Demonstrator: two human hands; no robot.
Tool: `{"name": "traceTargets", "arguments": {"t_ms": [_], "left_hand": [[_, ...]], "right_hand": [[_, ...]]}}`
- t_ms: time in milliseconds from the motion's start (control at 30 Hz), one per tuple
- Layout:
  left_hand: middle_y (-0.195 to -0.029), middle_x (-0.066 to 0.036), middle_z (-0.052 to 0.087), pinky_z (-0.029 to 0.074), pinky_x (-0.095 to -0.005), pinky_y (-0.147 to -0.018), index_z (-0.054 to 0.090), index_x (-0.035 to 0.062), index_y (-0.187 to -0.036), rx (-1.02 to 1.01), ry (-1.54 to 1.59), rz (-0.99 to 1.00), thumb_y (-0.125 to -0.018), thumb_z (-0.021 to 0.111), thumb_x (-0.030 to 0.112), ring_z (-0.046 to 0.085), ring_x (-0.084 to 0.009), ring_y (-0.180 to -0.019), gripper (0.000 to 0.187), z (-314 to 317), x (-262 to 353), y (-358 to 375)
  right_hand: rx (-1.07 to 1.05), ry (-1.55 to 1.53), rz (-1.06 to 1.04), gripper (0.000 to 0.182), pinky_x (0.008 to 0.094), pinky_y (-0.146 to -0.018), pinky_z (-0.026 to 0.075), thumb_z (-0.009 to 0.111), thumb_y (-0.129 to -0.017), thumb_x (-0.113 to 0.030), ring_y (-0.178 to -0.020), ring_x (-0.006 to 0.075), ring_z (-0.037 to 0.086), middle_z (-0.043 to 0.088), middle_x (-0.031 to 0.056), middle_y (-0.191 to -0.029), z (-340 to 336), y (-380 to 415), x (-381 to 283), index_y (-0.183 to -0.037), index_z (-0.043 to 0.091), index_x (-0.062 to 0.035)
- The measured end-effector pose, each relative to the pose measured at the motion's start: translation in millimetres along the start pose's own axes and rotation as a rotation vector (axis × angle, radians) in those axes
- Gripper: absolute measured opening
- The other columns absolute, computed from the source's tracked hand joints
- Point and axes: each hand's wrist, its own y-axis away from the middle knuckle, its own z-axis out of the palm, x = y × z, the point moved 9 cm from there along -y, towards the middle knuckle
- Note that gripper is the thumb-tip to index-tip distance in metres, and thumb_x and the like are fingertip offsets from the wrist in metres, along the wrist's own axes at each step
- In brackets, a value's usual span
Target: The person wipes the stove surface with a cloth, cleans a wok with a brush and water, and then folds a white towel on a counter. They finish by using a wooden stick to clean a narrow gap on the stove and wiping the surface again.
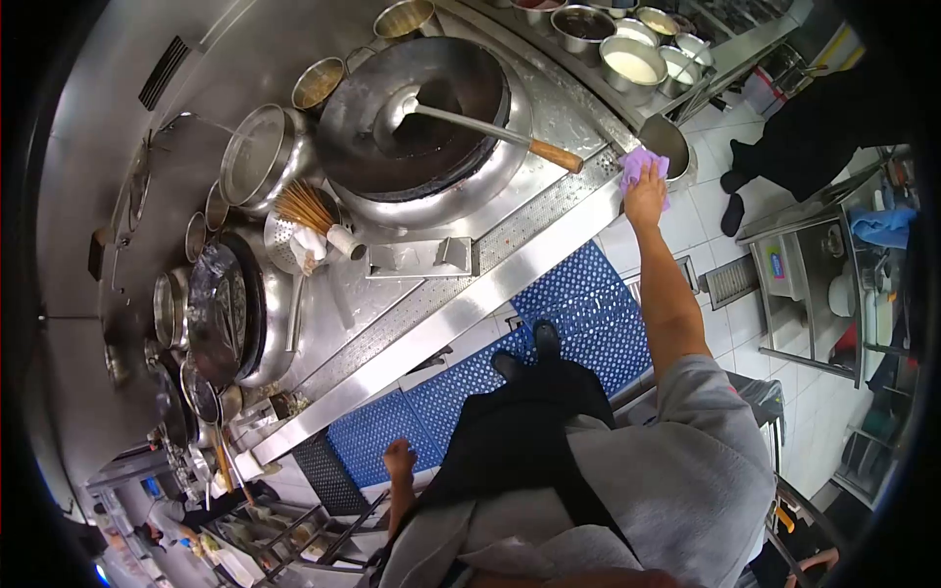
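Note:
My right hand (644,201) is closed on a purple cloth (642,165) at the right end of the steel stove edge, beside a metal pot (667,147). Down by my side, over the blue mat, my left hand (399,459) has its fingers curled and touches nothing visible. A ladle (480,125) with a wooden handle rests in the large black wok (343,147). Left of the wok, a bamboo brush (304,208) lies by a perforated skimmer (282,245). A small steel tray (420,259) sits near the front of the stove.
Bowls of ingredients (632,61) stand at the top right. A second wok (218,314) and several pots line the left. Blue mats (578,304) cover the floor under my feet. A person in dark clothing (814,132) stands at the right, near a steel shelf (809,338).

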Motion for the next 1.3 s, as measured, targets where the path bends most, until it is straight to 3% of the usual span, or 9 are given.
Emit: {"name": "traceTargets", "arguments": {"t_ms": [100,167,233,367,533,633,833,900,1300], "left_hand": [[-0.087,-0.006,0.073,0.054,-0.0326,-0.052,0.072,0.0087,-0.098,-0.213,-0.150,0.352,-0.085,0.077,0.018,0.070,-0.0184,-0.073,0.017,63,-6,-44],[-0.085,-0.005,0.071,0.057,-0.0336,-0.056,0.071,0.0090,-0.095,-0.198,-0.035,0.009,-0.079,0.081,0.018,0.070,-0.0200,-0.076,0.021,97,-16,-17],[-0.082,-0.004,0.070,0.056,-0.0344,-0.056,0.070,0.0092,-0.091,-0.273,-0.221,0.236,-0.077,0.082,0.018,0.069,-0.0213,-0.074,0.020,118,-35,-34],[-0.086,-0.004,0.071,0.056,-0.0400,-0.063,0.072,0.0128,-0.092,-0.265,-0.717,0.350,-0.080,0.079,0.028,0.070,-0.0239,-0.081,0.021,137,-40,-5],[-0.091,-0.004,0.073,0.056,-0.0470,-0.071,0.074,0.0173,-0.094,-0.369,-1.377,0.578,-0.083,0.077,0.041,0.071,-0.0270,-0.090,0.027,178,-23,46],[-0.096,-0.003,0.073,0.056,-0.0480,-0.074,0.074,0.0189,-0.099,-0.370,-1.338,0.750,-0.084,0.075,0.047,0.072,-0.0272,-0.094,0.032,206,0,81],[-0.104,-0.003,0.073,0.057,-0.0477,-0.072,0.074,0.0192,-0.103,-0.421,-1.291,0.662,-0.086,0.070,0.050,0.072,-0.0246,-0.095,0.035,238,38,86],[-0.105,-0.003,0.073,0.057,-0.0479,-0.071,0.074,0.0196,-0.104,-0.432,-1.291,0.623,-0.088,0.067,0.052,0.072,-0.0242,-0.094,0.037,247,35,95],[-0.095,-0.005,0.071,0.055,-0.0451,-0.064,0.071,0.0158,-0.103,-0.345,-1.128,0.245,-0.090,0.066,0.041,0.069,-0.0246,-0.081,0.029,236,12,171]], "right_hand": [[-0.074,0.084,0.007,0.066,0.0565,-0.122,0.026,0.058,-0.097,-0.028,-0.146,0.0499,0.035,0.031,0.0245,-0.165,6,-6,4,-0.154,0.041,0.0006],[-0.105,0.113,-0.008,0.067,0.0544,-0.123,0.026,0.057,-0.097,-0.028,-0.147,0.0492,0.035,0.032,0.0261,-0.164,3,-1,4,-0.155,0.040,0.0016],[-0.160,0.129,-0.031,0.066,0.0503,-0.124,0.027,0.055,-0.099,-0.027,-0.148,0.0457,0.035,0.035,0.0268,-0.162,4,-15,2,-0.156,0.039,0.0019],[-0.206,0.061,-0.269,0.063,0.0497,-0.124,0.028,0.054,-0.096,-0.013,-0.148,0.0410,0.037,0.040,0.0263,-0.159,14,-60,-17,-0.154,0.039,0.0062],[-0.118,0.127,-0.476,0.061,0.0516,-0.116,0.036,0.051,-0.092,-0.004,-0.131,0.0482,0.048,0.044,0.0252,-0.156,21,-84,-56,-0.151,0.041,0.0080],[-0.217,0.164,-0.406,0.058,0.0520,-0.115,0.036,0.048,-0.096,-0.009,-0.132,0.0490,0.046,0.039,0.0223,-0.161,24,-86,-58,-0.153,0.041,0.0056],[-0.360,-0.034,-0.589,0.061,0.0504,-0.121,0.030,0.048,-0.093,-0.003,-0.143,0.0477,0.039,0.034,0.0220,-0.164,39,-102,-111,-0.153,0.040,0.0052],[-0.273,-0.085,-0.594,0.066,0.0504,-0.123,0.029,0.054,-0.088,0.000,-0.143,0.0489,0.039,0.036,0.0223,-0.163,64,-138,-139,-0.152,0.041,0.0061],[-0.125,-0.209,-0.718,0.058,0.0459,-0.124,0.031,0.058,-0.094,-0.009,-0.144,0.0435,0.042,0.043,0.0232,-0.159,194,-347,-323,-0.150,0.047,0.0022]]}}
